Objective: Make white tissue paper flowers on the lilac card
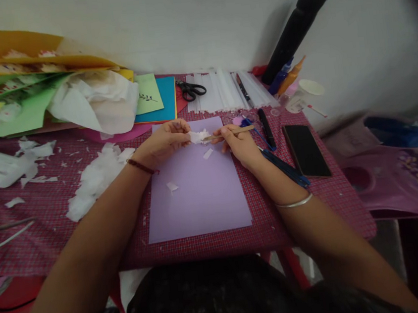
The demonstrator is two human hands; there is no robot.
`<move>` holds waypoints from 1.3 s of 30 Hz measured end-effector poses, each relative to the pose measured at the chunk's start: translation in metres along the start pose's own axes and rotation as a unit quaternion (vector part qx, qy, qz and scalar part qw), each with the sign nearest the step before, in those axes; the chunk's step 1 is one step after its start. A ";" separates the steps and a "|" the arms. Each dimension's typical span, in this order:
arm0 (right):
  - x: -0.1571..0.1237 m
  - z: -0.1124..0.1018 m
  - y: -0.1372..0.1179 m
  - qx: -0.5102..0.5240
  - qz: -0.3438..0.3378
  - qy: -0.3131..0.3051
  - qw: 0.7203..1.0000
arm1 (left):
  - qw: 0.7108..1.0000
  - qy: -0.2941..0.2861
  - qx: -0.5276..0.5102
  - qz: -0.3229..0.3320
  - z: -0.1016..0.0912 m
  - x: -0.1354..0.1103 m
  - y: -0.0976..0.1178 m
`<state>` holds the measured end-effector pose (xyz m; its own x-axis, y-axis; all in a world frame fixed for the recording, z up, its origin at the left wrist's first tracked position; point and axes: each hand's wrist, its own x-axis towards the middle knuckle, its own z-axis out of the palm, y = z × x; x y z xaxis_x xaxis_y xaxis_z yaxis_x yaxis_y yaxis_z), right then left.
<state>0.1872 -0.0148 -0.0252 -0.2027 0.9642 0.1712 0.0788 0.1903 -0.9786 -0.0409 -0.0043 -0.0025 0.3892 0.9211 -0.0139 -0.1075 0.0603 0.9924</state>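
Between thumb and fingers, my left hand pinches a small white paper piece over the top part of a purple sheet. My right hand is closed round a thin wooden stick, whose left tip meets the white piece. Two small white scraps lie on the purple sheet, one scrap just below my hands and another scrap lower left. Left of the sheet, beside my left forearm, is a heap of torn white paper.
Black scissors, coloured paper and white strips line the back. A phone, a black pen and a small cup are at the right. Folded coloured sheets stand back left. A tall black object leans against the wall.
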 end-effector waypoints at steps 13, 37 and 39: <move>-0.003 -0.004 -0.003 0.020 -0.029 0.087 0.996 | 0.940 0.049 0.335 0.036 0.023 0.010 -0.021; -0.030 0.006 -0.012 -0.331 -0.193 -0.079 0.920 | 0.960 0.121 0.251 -0.012 0.017 0.015 -0.020; -0.032 0.009 -0.014 -0.396 -0.201 -0.101 0.890 | 0.961 0.118 0.247 -0.026 0.018 0.014 -0.016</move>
<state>0.1839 -0.0502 -0.0181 -0.5343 0.7516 0.3867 0.6083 0.6596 -0.4416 -0.0171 0.0008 -0.0166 0.1572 0.9870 -0.0342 0.3763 -0.0278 0.9261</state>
